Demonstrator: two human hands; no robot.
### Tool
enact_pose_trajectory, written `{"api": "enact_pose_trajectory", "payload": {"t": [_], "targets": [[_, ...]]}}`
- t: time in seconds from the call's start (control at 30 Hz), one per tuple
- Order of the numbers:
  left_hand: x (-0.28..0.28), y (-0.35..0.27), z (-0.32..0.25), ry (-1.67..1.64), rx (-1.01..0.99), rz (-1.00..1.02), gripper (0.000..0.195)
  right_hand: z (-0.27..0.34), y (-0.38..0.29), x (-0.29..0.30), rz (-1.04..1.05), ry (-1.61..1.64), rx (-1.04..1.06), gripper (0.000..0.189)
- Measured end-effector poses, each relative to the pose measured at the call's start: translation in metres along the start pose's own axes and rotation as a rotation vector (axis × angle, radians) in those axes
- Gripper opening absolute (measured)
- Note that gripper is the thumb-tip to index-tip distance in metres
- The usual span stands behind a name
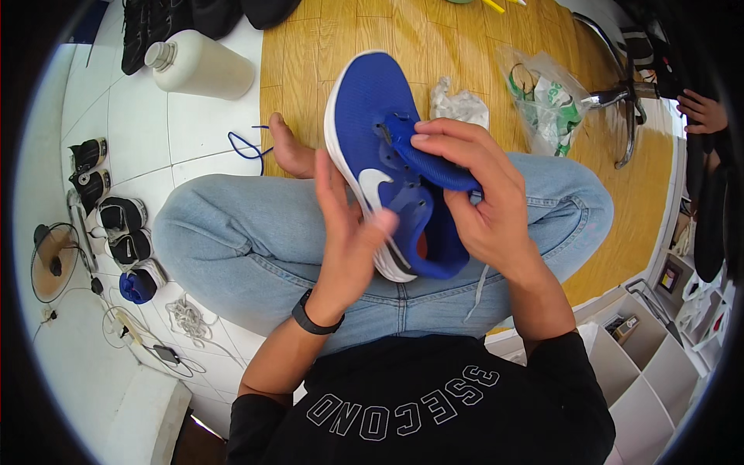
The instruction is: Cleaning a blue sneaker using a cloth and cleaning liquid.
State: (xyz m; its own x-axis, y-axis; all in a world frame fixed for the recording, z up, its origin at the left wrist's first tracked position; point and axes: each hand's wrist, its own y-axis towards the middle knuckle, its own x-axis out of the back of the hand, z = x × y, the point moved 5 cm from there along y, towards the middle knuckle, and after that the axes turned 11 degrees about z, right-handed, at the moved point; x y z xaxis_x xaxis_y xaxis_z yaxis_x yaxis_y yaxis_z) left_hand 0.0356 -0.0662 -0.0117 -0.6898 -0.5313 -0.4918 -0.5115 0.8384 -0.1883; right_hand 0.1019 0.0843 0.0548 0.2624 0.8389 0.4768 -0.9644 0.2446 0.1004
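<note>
A blue Nike sneaker [372, 87] with a white swoosh and white sole is held over my lap, toe pointing away. No lace shows in its visible eyelets. My right hand [485, 180] pinches the padded blue tongue [433, 165], which is pulled up and folded toward the right. Against the sole's left side lies my left hand [349, 232], its thumb blurred across the shoe's side and its fingers partly behind the sole. A blue shoelace [247, 152] rests on the white tiles beside my bare foot [288, 148]. One whitish cord [479, 293] hangs over my jeans near the heel.
Beyond my left knee lies a cream bottle [206, 65]. Crumpled white plastic [459, 106] and a clear bag [546, 104] sit on the wood-look floor near a chrome chair base [628, 96]. Several shoes [122, 212], a fan [55, 261] and cables line the left. Another person's hand [703, 111] shows far right.
</note>
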Motion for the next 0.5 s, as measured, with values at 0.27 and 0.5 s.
{"api": "enact_pose_trajectory", "payload": {"t": [0.27,0.5], "targets": [[-0.01,0.002,0.006,0.748,0.017,0.188,0.107,-0.003,-0.01,-0.009,0.143,-0.149,-0.067,0.045],[-0.009,0.0,0.012,0.562,0.008,0.144,0.106,-0.015,-0.015,0.001,0.179,-0.09,-0.192,0.035]]}}
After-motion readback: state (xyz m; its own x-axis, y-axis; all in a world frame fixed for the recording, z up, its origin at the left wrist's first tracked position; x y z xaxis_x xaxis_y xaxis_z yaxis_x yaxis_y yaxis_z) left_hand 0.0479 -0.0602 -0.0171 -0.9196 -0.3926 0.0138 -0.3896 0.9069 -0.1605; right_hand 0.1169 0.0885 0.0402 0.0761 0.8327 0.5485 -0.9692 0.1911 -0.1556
